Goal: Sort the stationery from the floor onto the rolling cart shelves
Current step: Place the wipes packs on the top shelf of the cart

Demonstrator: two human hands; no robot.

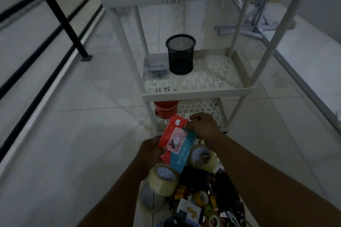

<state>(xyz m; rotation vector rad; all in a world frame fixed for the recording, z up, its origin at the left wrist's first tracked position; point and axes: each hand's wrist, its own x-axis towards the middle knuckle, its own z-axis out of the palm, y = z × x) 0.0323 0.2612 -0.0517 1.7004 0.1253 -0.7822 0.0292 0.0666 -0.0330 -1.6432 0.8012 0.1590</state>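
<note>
Red and teal, the packet (pixel 176 148) hung in the air just in front of the white cart (pixel 198 91), its long axis slanting up toward the cart's lowest shelf. The left hand (pixel 150 153) gripped its lower left edge; the right hand (pixel 203 127) pinched the top edge, nearer the cart. Below the packet, rolls of tape (pixel 163 180) lay heaped on the floor. A black mesh cup (pixel 180 54) stood on the cart's middle shelf, well above the packet.
</note>
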